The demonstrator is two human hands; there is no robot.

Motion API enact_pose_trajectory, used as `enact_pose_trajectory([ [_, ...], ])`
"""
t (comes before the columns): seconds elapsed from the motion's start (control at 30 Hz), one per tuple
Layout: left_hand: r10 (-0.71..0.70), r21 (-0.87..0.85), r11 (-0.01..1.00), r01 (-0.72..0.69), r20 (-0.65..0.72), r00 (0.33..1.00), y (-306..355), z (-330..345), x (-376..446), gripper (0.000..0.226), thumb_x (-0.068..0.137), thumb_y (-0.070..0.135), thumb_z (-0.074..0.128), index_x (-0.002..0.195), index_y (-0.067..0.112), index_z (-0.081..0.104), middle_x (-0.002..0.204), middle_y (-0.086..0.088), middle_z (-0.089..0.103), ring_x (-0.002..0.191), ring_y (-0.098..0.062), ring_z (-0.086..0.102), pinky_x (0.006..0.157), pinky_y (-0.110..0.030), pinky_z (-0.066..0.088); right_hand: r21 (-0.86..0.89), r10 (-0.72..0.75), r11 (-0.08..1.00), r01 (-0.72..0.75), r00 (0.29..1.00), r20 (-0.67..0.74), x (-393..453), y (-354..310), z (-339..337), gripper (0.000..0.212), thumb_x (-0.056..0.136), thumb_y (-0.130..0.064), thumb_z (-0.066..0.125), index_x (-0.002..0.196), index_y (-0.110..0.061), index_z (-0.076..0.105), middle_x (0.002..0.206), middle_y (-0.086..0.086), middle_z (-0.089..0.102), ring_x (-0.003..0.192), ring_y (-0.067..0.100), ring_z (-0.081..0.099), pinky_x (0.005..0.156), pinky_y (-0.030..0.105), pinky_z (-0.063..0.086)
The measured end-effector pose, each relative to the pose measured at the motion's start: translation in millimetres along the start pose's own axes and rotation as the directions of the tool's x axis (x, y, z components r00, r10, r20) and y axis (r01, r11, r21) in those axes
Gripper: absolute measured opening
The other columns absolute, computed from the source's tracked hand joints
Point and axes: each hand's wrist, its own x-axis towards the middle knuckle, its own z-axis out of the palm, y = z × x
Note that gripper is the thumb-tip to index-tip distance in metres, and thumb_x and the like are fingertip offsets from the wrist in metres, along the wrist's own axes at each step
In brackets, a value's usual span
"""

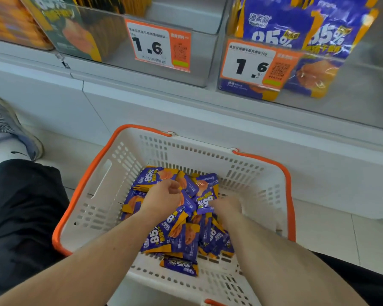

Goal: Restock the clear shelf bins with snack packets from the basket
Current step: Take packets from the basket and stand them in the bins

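A white basket [111, 180] with an orange rim sits on the floor below the shelf. Several purple and yellow snack packets [175, 237] lie heaped inside it. My left hand [164, 196] reaches into the heap with curled fingers closed on a packet [187, 203]. My right hand [227, 207] is blurred, fingers bent down onto the pile beside a purple packet [205, 200]; whether it grips anything is unclear. On the shelf at the upper right, a clear bin [352, 100] holds upright packets of the same purple kind [281, 25].
A second clear bin [186, 69] at the upper middle holds dark green and orange packets [75, 32]. Each bin's front carries a price tag [158, 44] reading 1.6. My leg in black trousers [24, 206] and a grey shoe [7, 129] are left of the basket.
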Motion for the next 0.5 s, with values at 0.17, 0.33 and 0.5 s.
enact_pose_trajectory([
  [0.17,0.196,0.142,0.969,-0.203,0.059,0.979,29.6,8.2,-12.5,0.052,0.091,0.013,0.056,0.141,0.022,0.045,0.135,0.004,0.056,0.111,-0.016,0.057,0.089,-0.035,0.052,-0.632,-0.370,0.702,0.328,0.926,0.070,-18.8,-43.6,-45.4,0.016,0.088,-0.003,0.056,0.087,-0.005,0.072,0.087,0.009,0.069,0.081,0.020,0.065,0.073,0.030,0.056],
  [0.33,0.419,0.440,0.800,-0.407,0.074,0.905,65.9,15.4,-23.9,0.083,0.087,0.048,0.063,0.153,0.022,0.020,0.155,-0.002,0.032,0.141,-0.025,0.031,0.114,-0.045,0.026,-0.803,-0.421,0.334,0.494,0.840,0.342,-82.6,-104.3,-96.9,0.024,0.083,0.002,0.054,0.091,-0.011,0.072,0.097,0.004,0.069,0.087,0.022,0.062,0.073,0.031,0.054],
  [0.5,0.387,0.307,0.854,-0.420,0.164,0.907,91.3,12.3,-36.5,0.045,0.087,0.060,0.059,0.106,0.019,0.060,0.099,-0.003,0.066,0.090,-0.020,0.062,0.072,-0.033,0.045,-0.745,-0.510,0.273,0.609,0.748,0.424,-141.1,-138.1,-133.1,0.032,0.079,0.008,0.050,0.084,-0.022,0.059,0.085,-0.012,0.053,0.075,0.008,0.052,0.054,0.021,0.039],
])
